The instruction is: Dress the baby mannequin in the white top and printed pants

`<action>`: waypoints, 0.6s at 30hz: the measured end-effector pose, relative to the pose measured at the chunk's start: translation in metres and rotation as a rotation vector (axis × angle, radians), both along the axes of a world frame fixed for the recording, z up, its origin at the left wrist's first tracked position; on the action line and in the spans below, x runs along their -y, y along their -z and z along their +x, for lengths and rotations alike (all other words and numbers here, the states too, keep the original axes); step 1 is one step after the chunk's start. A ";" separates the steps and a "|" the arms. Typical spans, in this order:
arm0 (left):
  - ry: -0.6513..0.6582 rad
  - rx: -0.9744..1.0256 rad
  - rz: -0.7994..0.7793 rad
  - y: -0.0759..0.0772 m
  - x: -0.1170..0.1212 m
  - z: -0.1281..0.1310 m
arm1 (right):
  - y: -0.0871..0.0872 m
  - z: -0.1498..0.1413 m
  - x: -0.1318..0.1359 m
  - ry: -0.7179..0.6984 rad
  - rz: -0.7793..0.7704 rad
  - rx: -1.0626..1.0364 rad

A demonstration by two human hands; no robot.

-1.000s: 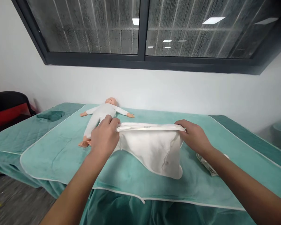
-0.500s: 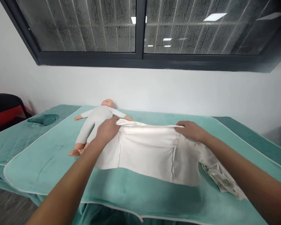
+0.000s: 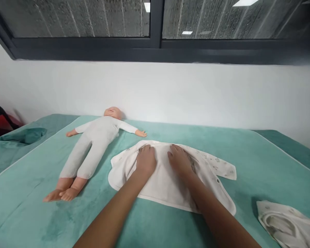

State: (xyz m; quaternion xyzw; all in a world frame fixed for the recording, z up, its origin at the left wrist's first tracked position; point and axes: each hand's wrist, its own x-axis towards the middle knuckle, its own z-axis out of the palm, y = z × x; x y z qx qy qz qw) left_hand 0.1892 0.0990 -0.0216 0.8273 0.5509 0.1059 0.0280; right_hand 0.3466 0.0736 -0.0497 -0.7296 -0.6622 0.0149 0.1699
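A white baby jacket (image 3: 160,193) with small prints on its sleeves and dark snaps along one edge lies spread on the green cover. My left hand (image 3: 146,161) is closed on its cloth near the neckline, fingers curled. Close beside it, my right hand (image 3: 180,162) also has bent fingers on the cloth by the neck; the fingertips are partly hidden. To the left a baby doll (image 3: 99,132) in a white suit lies on its back, arms spread and feet bare, apart from both hands.
Another folded white printed garment (image 3: 286,220) lies at the lower right. The green padded cover (image 3: 20,203) spreads over the bed, with a green pillow-like piece (image 3: 24,136) at the left. Behind stand a white wall (image 3: 196,93) and a dark-framed window (image 3: 93,48).
The jacket, held up stretched between my hands before, now lies laid out on the cover. My hands have come closer together. The view has shifted nearer and downward.
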 end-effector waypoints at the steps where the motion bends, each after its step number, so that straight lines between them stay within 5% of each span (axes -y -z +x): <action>1: -0.027 0.010 0.026 0.003 -0.005 0.001 | 0.005 0.003 -0.006 0.010 0.010 0.018; 7: -0.152 0.049 0.053 0.010 -0.023 0.008 | 0.006 0.022 -0.026 -0.070 0.077 0.139; 18: -0.143 0.056 0.097 0.023 -0.045 0.009 | 0.018 0.037 -0.054 -0.160 -0.023 0.116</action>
